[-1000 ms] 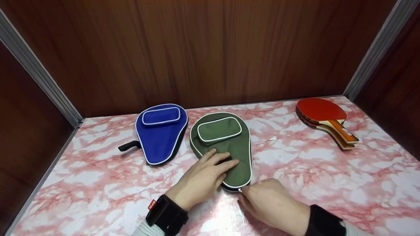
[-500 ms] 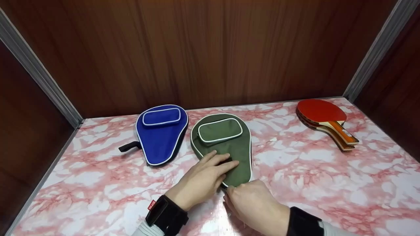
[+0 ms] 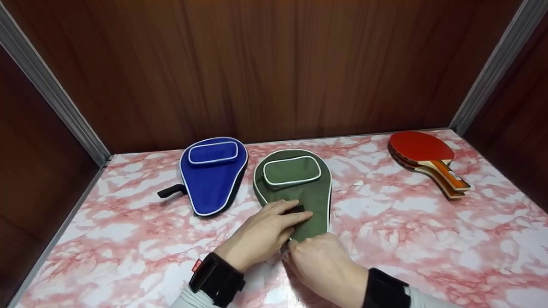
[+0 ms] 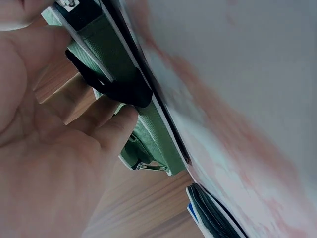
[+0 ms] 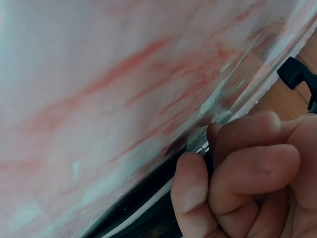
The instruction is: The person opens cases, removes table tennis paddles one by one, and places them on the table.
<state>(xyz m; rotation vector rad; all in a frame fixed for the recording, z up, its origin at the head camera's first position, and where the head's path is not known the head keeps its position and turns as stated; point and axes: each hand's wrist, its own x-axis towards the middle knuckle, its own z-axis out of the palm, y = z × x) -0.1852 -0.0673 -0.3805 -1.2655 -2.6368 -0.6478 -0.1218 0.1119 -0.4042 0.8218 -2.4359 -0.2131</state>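
A green table tennis paddle case (image 3: 319, 194) with white piping and a small front pocket lies flat on the table. My left hand (image 3: 259, 233) rests on its lower left part, the fingers spread across the fabric. A black strap (image 4: 124, 94) at the case's side crosses by those fingers in the left wrist view. At the narrow near end, my right hand (image 3: 327, 267) has its fingers curled and pinches the metal zipper pull (image 5: 203, 147), mostly covered by the fingertips. The zipper's track at that end is largely hidden behind the hand.
A blue paddle case (image 3: 209, 184) with a black strap (image 3: 171, 191) lies left of the green one. Two stacked table tennis paddles (image 3: 421, 147), red side up, lie at the back right. Wood-look panels (image 3: 282, 72) enclose the marbled table (image 3: 385, 239).
My right hand has moved leftward round the green case's narrow end, bringing the zipper pull from the right corner toward the left hand. The left hand keeps its place on the case.
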